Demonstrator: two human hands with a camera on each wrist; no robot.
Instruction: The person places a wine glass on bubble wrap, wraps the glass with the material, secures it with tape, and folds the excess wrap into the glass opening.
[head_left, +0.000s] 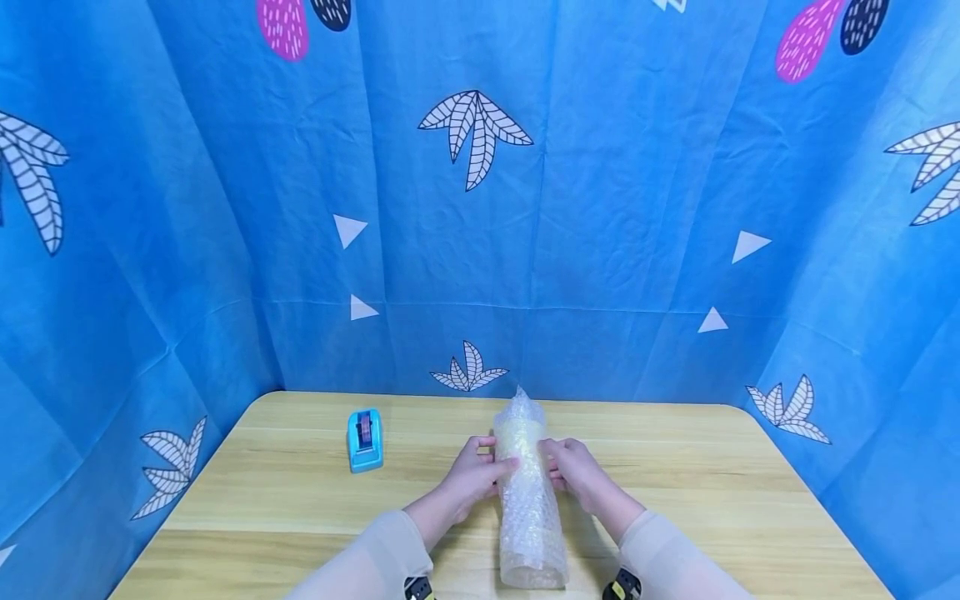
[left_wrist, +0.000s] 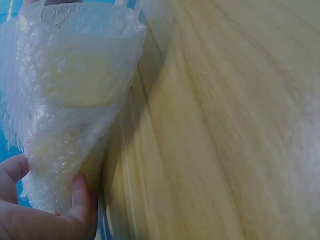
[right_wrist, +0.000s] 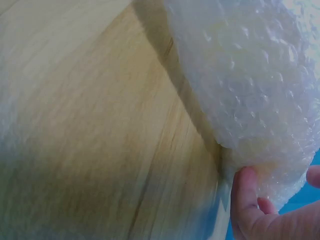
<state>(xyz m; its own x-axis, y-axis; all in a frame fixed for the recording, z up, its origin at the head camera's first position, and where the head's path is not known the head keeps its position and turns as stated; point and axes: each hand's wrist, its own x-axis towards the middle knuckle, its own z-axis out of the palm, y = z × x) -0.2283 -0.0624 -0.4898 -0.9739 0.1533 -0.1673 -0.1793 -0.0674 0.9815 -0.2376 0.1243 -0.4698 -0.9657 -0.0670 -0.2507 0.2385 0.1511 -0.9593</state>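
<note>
A long bundle in clear bubble wrap (head_left: 531,521) lies on the table, one end toward the back edge. Something pale yellow shows faintly through the wrap, its kind hidden. My left hand (head_left: 474,473) grips the bundle's left side near its far part, with the thumb over the top. On the opposite side, my right hand (head_left: 579,472) holds the wrap with thumb and fingers. The left wrist view shows the bubble wrap (left_wrist: 75,65) between thumb and fingers. Fingertips (right_wrist: 245,182) press against the wrap in the right wrist view.
A blue tape dispenser (head_left: 365,442) stands at the back left of the wooden table (head_left: 712,500). Blue patterned curtain (head_left: 600,208) hangs behind the table and along both sides.
</note>
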